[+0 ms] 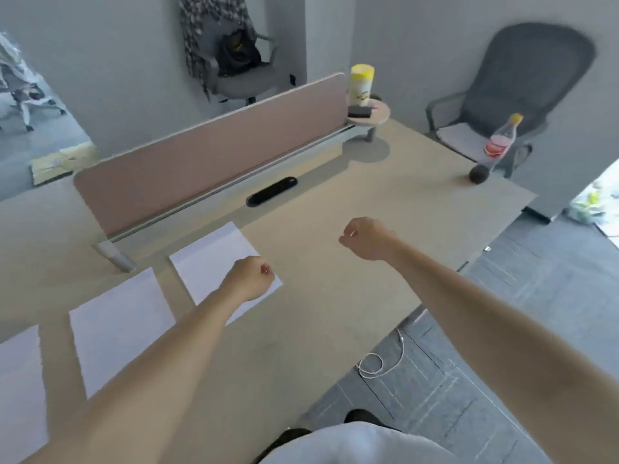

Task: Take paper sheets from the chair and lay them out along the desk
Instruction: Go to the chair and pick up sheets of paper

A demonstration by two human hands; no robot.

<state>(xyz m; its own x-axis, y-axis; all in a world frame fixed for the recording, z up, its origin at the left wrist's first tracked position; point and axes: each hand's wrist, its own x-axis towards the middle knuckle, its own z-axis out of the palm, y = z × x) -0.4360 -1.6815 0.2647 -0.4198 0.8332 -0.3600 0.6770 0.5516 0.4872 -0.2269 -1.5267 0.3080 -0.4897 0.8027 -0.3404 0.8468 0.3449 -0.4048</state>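
The beige desk (pixel 335 296) carries three paper sheets (pixel 120 329) in a row along its left part. The left hand (pixel 248 279), fingers curled closed, sits over the rightmost sheet (pixel 214 259), perhaps touching it. The right hand (pixel 366 239) hovers fisted, empty.

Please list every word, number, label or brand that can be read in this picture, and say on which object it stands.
No text can be read.
Bottle: its red and pink label is too blurred to read.
Yellow and white canister: it carries a dark mark, too blurred to read.
Three paper sheets on the desk, for example the one under the left hand: their visible faces look blank.
The right hand holds nothing with writing.
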